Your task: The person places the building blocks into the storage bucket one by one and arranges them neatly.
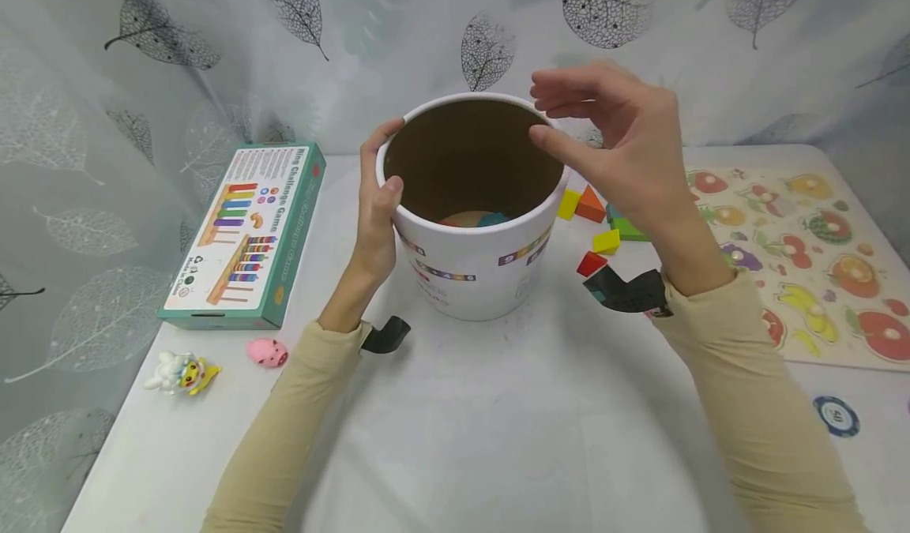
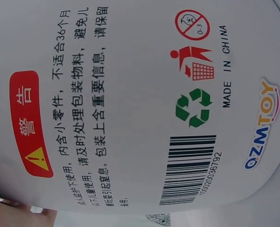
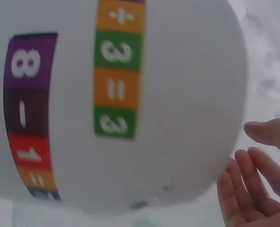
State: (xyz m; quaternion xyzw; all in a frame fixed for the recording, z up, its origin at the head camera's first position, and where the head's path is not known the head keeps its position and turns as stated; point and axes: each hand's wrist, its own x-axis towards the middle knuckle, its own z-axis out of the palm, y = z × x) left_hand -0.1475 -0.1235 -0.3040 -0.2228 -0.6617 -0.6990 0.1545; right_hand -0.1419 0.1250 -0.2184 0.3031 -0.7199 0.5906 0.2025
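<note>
A white cylindrical bucket (image 1: 476,284) printed with coloured number strips stands in the middle of the table, its open top facing up. At its left rim, my left hand (image 1: 377,217) grips the wall, thumb on the near side. The left wrist view is filled by the bucket's printed label (image 2: 140,104). My right hand (image 1: 629,146) hovers by the right rim, fingers extended and loosely bent, with nothing in it. In the right wrist view, these fingers (image 3: 253,189) appear beside the bucket wall. Inside, a few coloured pieces (image 1: 469,219) show at the bottom, mostly hidden.
Left lies a green-edged Ring Challenge Game box (image 1: 242,233), with a pink pig toy (image 1: 267,352) and a small white-and-yellow figure (image 1: 181,373) before it. Right are several coloured blocks (image 1: 607,242), a fruit puzzle board (image 1: 803,257) and a poker chip (image 1: 836,416). Behind hangs a leaf-patterned curtain (image 1: 419,43).
</note>
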